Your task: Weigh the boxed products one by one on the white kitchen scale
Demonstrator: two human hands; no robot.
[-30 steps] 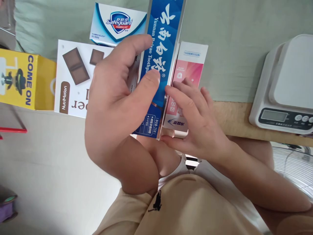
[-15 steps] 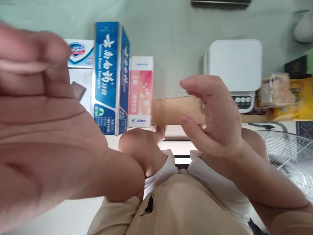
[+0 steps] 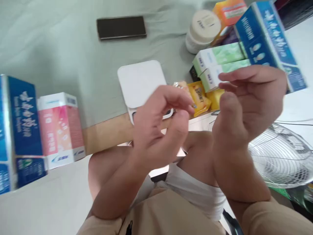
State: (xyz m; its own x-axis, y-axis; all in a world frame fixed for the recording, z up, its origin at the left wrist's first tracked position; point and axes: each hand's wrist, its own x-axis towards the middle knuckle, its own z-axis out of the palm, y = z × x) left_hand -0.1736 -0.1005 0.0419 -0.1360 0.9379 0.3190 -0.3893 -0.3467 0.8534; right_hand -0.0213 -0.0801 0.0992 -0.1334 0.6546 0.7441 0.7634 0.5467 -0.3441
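Note:
My left hand (image 3: pixel 160 125) hovers over the near edge of the white kitchen scale (image 3: pixel 143 83), hiding much of its control panel. Its fingers are loosely curled, the thumb tip close to the fingertips, and nothing shows between them. My right hand (image 3: pixel 249 101) is raised at the right, fingers bent and thumb apart, holding nothing. Behind its fingertips, two green-and-white boxes (image 3: pixel 212 76) lie side by side, beside a large blue toothpaste box (image 3: pixel 271 42). Yellow packets (image 3: pixel 199 98) lie between the scale and those boxes.
A black phone (image 3: pixel 121 28) lies on the green cloth (image 3: pixel 73 39) beyond the scale. A white jar (image 3: pixel 202 29) and an orange box (image 3: pixel 230 13) stand at back right. At left are a pink-and-white box (image 3: pixel 62 129) and blue toothpaste boxes (image 3: pixel 26 130). A fan (image 3: pixel 281 156) stands right.
The view has swung right, so the scale and boxes appear further left and the right-side goods show. My left hand has come from close to the camera to near the scale; my right hand is further right.

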